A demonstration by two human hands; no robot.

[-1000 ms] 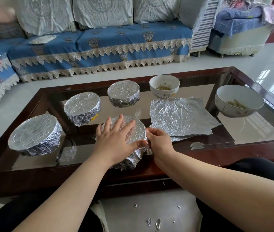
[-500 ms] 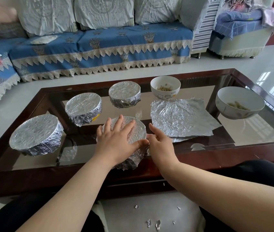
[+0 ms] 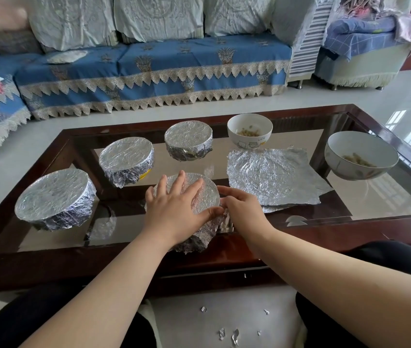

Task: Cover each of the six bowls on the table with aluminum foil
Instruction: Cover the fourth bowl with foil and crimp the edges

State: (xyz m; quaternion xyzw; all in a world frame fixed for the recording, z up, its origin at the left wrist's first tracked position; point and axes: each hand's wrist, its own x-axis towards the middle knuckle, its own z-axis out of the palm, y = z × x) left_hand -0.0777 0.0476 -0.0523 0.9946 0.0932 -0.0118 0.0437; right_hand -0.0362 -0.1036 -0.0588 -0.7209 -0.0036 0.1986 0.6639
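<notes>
1. Right now I am on the fourth bowl (image 3: 200, 194), the foil-wrapped one nearest me at about 6 o'clock on the glass table (image 3: 387, 197). Its top looks smooth; the skirt hangs crumpled down the near side.
2. To finish this step well, I judge I should keep the top sheet pinned flat and work round the rim, pressing the loose foil snug under the lip so no gap is left. Pressing too hard could tear the thin sheet or slide the bowl on the glass.
3. My left hand (image 3: 174, 212) lies flat on the bowl's top, fingers spread and straight, thumb reaching toward 3 o'clock along the rim. It presses, it does not clasp.
4. My right hand (image 3: 243, 209) sits at the bowl's 3 o'clock edge, fingers bent and touching the foil at the rim. I cannot tell whether they pinch the foil or only push it.
5. Three more wrapped bowls stand from 9 o'clock round toward 12: one at far left (image 3: 53, 197), one further in (image 3: 126, 162), one near the middle back (image 3: 188, 140).
6. Two bowls remain open: a small one (image 3: 249, 130) at about 1 o'clock and a larger one (image 3: 361, 155) at 3 o'clock, both with some food inside.
7. Spare foil sheets (image 3: 272, 177) lie flat between those two, just right of my right hand, ready for the next cover.
</notes>
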